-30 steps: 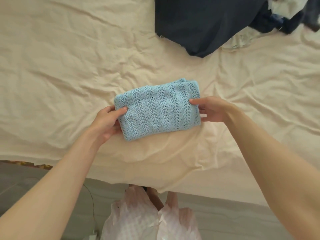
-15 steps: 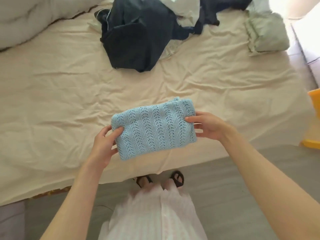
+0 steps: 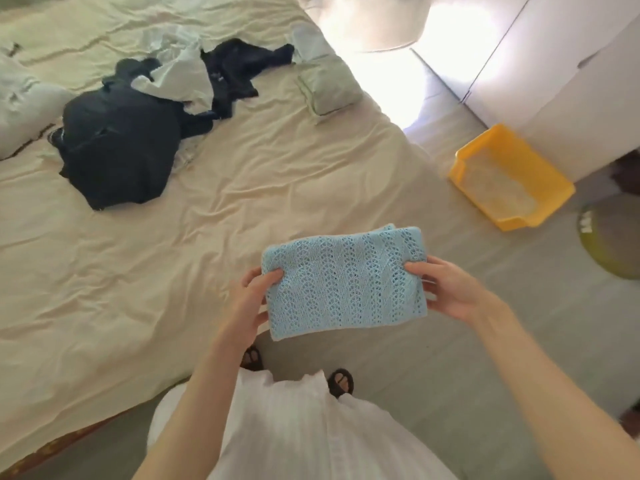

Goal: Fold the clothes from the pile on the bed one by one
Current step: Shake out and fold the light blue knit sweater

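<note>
A folded light-blue knitted garment (image 3: 343, 280) is held in the air over the bed's near right corner and the floor. My left hand (image 3: 251, 301) grips its left edge, thumb on top. My right hand (image 3: 448, 289) grips its right edge the same way. The pile of unfolded clothes (image 3: 138, 133), mostly dark with some white pieces, lies on the cream bed sheet (image 3: 138, 271) at the far left. A folded pale-green piece (image 3: 327, 86) sits on the bed near its far right edge.
A yellow plastic tray (image 3: 509, 176) stands on the grey floor to the right of the bed, beside white cabinets (image 3: 571, 64). A round green-rimmed object (image 3: 613, 237) is at the right edge. A pillow (image 3: 20, 105) lies at far left.
Both hands have lifted the folded blue garment off the bed and carried it rightward, past the bed's edge. The view has swung right, bringing the floor and yellow tray into sight.
</note>
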Demonstrator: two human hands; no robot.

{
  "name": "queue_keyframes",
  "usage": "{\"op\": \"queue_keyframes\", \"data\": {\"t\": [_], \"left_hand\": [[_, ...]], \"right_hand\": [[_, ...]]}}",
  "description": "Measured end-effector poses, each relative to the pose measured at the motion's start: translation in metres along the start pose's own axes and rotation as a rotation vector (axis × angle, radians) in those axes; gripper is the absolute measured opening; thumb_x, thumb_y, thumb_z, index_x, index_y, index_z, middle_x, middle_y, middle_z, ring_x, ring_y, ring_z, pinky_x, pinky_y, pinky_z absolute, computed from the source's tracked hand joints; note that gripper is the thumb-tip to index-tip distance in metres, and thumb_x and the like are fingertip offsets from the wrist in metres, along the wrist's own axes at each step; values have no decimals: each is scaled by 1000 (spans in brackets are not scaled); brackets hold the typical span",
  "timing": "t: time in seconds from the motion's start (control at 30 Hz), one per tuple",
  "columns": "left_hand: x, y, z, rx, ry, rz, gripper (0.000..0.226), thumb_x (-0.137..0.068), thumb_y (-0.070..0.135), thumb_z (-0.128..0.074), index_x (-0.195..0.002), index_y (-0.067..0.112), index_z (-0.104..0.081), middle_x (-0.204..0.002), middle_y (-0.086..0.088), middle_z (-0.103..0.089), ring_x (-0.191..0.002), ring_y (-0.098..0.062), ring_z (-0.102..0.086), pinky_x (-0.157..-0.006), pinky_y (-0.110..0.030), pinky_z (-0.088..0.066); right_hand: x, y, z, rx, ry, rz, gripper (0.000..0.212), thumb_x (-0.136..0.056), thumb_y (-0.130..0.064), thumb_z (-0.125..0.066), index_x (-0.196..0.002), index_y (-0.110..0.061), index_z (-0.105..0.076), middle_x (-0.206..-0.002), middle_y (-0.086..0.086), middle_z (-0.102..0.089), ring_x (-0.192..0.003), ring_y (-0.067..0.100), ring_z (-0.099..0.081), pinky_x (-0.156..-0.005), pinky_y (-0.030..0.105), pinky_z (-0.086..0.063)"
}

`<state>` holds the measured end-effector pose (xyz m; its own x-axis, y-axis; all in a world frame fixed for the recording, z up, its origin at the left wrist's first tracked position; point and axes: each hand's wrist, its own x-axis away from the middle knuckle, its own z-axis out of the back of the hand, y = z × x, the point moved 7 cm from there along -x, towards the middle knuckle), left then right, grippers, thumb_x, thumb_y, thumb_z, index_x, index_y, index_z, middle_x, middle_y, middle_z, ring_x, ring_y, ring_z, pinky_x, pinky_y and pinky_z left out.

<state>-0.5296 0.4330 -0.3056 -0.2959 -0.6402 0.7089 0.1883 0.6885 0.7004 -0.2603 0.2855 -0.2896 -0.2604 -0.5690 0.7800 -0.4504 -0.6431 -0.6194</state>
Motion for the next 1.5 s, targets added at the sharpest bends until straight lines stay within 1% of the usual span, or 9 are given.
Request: {"op": "queue_keyframes", "data": {"t": [0.13, 0.43, 0.6, 0.73, 0.83, 1.0, 1.2, 1.37, 1.5], "left_hand": [[7, -5, -83, -19, -36, 40, 18, -86, 21, -64, -102, 20, -57, -95, -2, -62, -84, -20, -61, -72, -35, -49], [-59, 50, -233, -84, -75, -39, 18, -86, 19, -63, -103, 19, -58, -88, -1, -64, -76, -17, -61, -66, -33, -50], [-117, 62, -334, -55, -91, 43, 21, -86, 19, -63, -105, 19, -56, -93, -4, -60, -81, -20, -59, -62, -33, -48], [-152, 98, -411, -36, -93, 41, 22, -84, 19, -64, -105, 19, -56, -93, -5, -62, -83, -22, -60, -74, -40, -52], [-182, 137, -452, -28, -87, -2, 26, -83, 19, -65, -108, 19, -56, -94, -4, -64, -83, -21, -62, -76, -40, -52], [-228, 173, -494, 35, -13, -19, 30, -83, 20, -66, -112, 19, -57, -92, -3, -66, -79, -19, -62, -68, -33, -50], [-265, 187, -537, 284, 196, 1, 37, -78, 20, -69, -113, 16, -58, -99, -5, -64, -85, -21, -61, -73, -36, -50], [-283, 205, -578, 476, 306, 10, 49, -60, 30, -70, -106, 16, -59, -98, -4, -66, -85, -21, -64, -69, -34, -51], [-301, 215, -579, 596, 434, 7, 48, -63, 29, -73, -106, 15, -59, -98, -5, -67, -85, -23, -67, -72, -36, -55]], "right_hand": [[16, -9, 78, -52, 92, 12, 20, -80, -16, -67, -99, -21, -67, -78, -5, -69, -76, 14, -62, -65, 30, -49], [-23, -91, 209, -120, 144, 123, 27, -82, -16, -66, -109, -18, -64, -89, 0, -67, -83, 17, -61, -70, 34, -49], [-66, -152, 296, -95, 193, 93, 30, -81, -14, -67, -111, -14, -63, -87, 2, -66, -80, 18, -60, -67, 32, -46], [-97, -217, 363, -90, 222, 93, 31, -82, -14, -67, -113, -14, -62, -94, 3, -65, -84, 19, -59, -69, 32, -45], [-123, -266, 399, -74, 205, 113, 28, -78, -17, -68, -106, -17, -65, -83, -3, -68, -81, 17, -59, -69, 32, -45], [-190, -347, 428, 48, 60, 118, 46, -61, -28, -72, -105, -20, -67, -88, -3, -72, -82, 17, -63, -68, 32, -45], [-284, -453, 437, 295, -115, 93, 21, -80, -17, -68, -101, -23, -67, -80, -8, -73, -73, 9, -68, -55, 21, -48], [-342, -545, 423, 503, -217, 86, 28, -81, -16, -68, -108, -13, -65, -102, 3, -67, -93, 21, -60, -67, 33, -46], [-386, -587, 373, 642, -346, 63, 26, -81, -15, -67, -107, -11, -63, -111, 8, -63, -101, 25, -58, -82, 39, -47]]}}
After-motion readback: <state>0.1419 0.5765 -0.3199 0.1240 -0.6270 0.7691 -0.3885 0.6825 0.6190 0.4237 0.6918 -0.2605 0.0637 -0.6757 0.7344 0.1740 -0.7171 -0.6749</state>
